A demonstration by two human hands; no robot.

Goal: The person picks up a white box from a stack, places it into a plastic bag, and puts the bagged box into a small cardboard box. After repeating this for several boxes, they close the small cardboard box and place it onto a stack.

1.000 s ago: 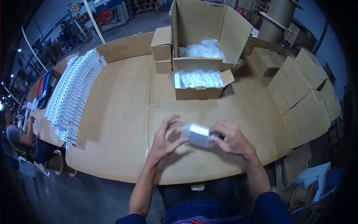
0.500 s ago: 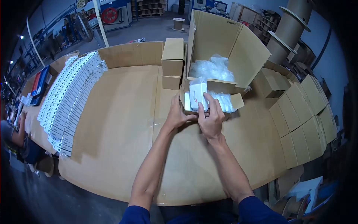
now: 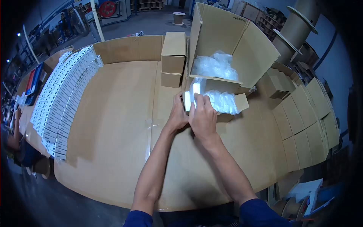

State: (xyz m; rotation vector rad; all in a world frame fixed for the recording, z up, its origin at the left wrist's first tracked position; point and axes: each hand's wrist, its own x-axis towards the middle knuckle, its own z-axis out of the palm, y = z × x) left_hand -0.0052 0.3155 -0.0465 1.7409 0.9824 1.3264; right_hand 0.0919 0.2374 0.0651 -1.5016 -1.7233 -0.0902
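Right hand (image 3: pixel 203 118): gripped one white packet (image 3: pixel 196 90), which stood at the small carton's (image 3: pixel 226 118) ten o'clock. Left hand (image 3: pixel 178 112): lay against its eight o'clock corner, grip indiscernible. Large carton (image 3: pixel 259 51): stood at twelve o'clock.

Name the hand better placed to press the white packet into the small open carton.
Probably the right hand: its fingers are on the packet; the left hand is beside the carton.
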